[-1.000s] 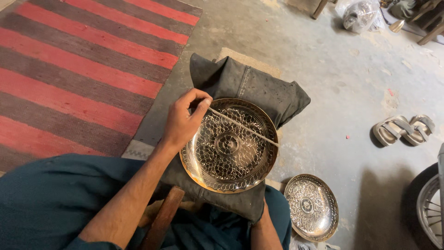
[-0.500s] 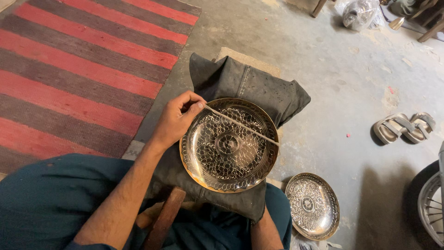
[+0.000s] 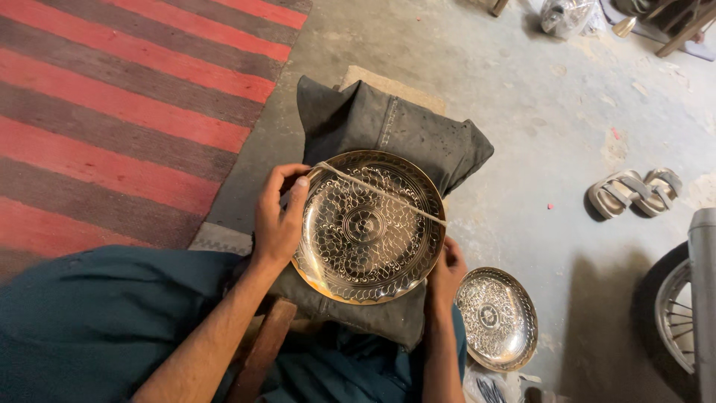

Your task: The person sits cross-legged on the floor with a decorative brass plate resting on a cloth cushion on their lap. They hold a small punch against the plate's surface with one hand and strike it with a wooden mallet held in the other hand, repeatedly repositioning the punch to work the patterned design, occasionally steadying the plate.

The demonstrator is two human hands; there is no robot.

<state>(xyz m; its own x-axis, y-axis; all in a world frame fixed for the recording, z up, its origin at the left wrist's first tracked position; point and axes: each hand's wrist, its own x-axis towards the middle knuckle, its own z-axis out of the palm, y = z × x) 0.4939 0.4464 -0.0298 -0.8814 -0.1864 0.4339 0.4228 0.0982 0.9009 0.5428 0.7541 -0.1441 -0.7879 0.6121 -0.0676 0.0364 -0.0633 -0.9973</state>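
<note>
We cannot see the fingers of the right hand point(image 3: 445, 270): they are tucked behind the rim of the engraved brass plate point(image 3: 368, 225), so its grip stays unclear. The dark cushion point(image 3: 388, 127) is largely covered by that plate. A wooden handle point(image 3: 262, 351) runs out of the bottom edge, its working end hidden. The wheel point(image 3: 675, 313) is cut off at the right edge, and the bag point(image 3: 564, 15) at the top edge.
</note>
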